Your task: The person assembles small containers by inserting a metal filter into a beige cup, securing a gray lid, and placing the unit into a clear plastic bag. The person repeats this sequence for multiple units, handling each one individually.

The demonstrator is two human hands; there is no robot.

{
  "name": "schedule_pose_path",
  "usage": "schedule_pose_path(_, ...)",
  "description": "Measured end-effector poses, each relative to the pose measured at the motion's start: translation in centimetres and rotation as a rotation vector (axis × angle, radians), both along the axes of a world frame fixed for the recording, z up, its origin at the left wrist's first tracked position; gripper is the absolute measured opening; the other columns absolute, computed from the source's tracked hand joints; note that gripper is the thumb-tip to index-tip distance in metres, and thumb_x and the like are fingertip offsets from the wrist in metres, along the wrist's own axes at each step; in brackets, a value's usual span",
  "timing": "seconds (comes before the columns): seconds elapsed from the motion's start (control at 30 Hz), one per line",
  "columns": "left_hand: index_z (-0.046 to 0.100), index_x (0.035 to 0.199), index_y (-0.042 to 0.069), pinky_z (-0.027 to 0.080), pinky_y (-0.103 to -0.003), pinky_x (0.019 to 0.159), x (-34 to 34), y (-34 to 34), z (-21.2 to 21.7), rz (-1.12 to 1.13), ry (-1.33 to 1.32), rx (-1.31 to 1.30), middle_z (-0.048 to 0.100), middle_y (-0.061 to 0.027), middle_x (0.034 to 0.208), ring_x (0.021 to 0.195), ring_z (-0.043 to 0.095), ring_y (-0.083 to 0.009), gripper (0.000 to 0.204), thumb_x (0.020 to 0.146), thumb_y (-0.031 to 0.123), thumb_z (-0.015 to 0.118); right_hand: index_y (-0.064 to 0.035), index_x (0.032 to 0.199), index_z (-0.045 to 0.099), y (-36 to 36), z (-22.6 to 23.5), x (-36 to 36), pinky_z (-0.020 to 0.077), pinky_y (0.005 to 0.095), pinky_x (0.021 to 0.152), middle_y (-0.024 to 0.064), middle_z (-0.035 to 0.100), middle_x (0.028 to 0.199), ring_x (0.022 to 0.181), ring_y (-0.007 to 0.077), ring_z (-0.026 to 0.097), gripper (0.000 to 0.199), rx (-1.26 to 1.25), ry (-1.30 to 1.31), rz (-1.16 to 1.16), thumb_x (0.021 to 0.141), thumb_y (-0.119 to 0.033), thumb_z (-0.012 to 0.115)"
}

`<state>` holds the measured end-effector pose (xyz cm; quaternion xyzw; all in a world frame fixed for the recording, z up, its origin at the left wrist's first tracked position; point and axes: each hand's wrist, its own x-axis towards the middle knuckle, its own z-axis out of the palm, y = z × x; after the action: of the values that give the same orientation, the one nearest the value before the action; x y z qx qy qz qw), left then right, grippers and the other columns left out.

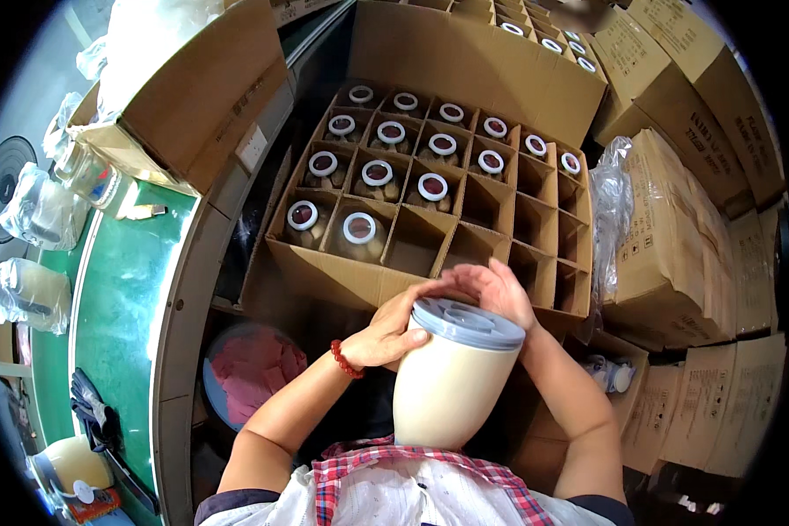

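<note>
A tapered cream container (447, 394) with a grey end piece (467, 324) is held upright against my body, grey end up. My left hand (386, 335), with a red bead bracelet (345, 359) at the wrist, grips the grey rim from the left, its thumb on the near side. Cupped around the far right side of the rim is my right hand (500, 298); its fingers are long and partly bent, and its contact is partly hidden. Just beyond stands a divided cardboard box (342, 267), where several glass-like items with white rings (359, 228) sit in compartments.
Green conveyor-like bench (131, 280) at left carries bagged cream containers (31, 294) and a dark glove (88, 403). An open carton (202, 105) stands at its far end. A tub with pink material (254, 373) is low at left. Stacked cartons (666, 237) and clear plastic (611, 210) line the right.
</note>
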<state>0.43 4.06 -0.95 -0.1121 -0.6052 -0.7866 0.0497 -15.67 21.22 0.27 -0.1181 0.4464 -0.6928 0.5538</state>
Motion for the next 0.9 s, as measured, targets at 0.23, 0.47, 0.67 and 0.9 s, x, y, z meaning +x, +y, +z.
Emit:
schedule_pose_path(0.23, 0.050, 0.122, 0.000, 0.039, -0.032, 0.100, 0.4, -5.0, 3.8, 0.356, -0.144, -0.212, 0.055, -0.0109, 0.120, 0.113, 0.051, -0.0176, 0.052, 0.087, 0.031, 0.072, -0.0041, 0.117, 0.058, -7.7, -1.3, -1.1, 0.0464, 0.0336, 0.094, 0.0093, 0.064, 0.114, 0.108, 0.0191, 0.059, 0.033, -0.081, 0.279, 0.170, 0.097, -0.030, 0.052)
schedule_pose_path(0.47, 0.057, 0.106, 0.007, 0.051, -0.034, 0.061, 3.7, -9.4, -1.2, 1.159, -0.462, 0.781, 0.063, -0.0085, 0.095, 0.075, 0.061, -0.0227, 0.033, 0.100, 0.035, 0.043, -0.0172, 0.114, 0.064, -16.4, -6.3, -3.2, 0.0280, 0.0501, 0.105, 0.0069, 0.050, 0.135, 0.130, 0.0270, 0.040, 0.043, 0.134, 1.959, 0.279, 0.075, -0.033, 0.075)
schedule_pose_path(0.67, 0.055, 0.090, 0.009, 0.051, -0.033, 0.064, 6.3, -9.5, -5.5, 0.927, -0.429, 0.908, 0.064, -0.0093, 0.091, 0.073, 0.060, -0.0214, 0.031, 0.099, 0.034, 0.039, -0.0149, 0.088, 0.072, -17.7, -7.9, -3.4, 0.0243, 0.0561, 0.105, 0.0073, 0.057, 0.121, 0.127, 0.0280, 0.041, 0.022, 0.079, 2.044, 0.302, 0.077, -0.034, 0.073)
schedule_pose_path(0.9, 0.012, 0.152, 0.010, 0.048, -0.053, 0.097, 1.7, -5.6, -1.0, 0.623, -0.450, 0.864, 0.030, -0.0217, 0.147, 0.123, 0.048, -0.0422, 0.067, 0.100, 0.047, 0.034, -0.0132, 0.087, 0.068, -12.9, 5.7, -2.9, 0.0204, 0.0575, 0.109, 0.0077, 0.057, 0.117, 0.123, 0.0261, 0.045, 0.020, -0.152, 2.169, 0.071, 0.080, -0.031, 0.071)
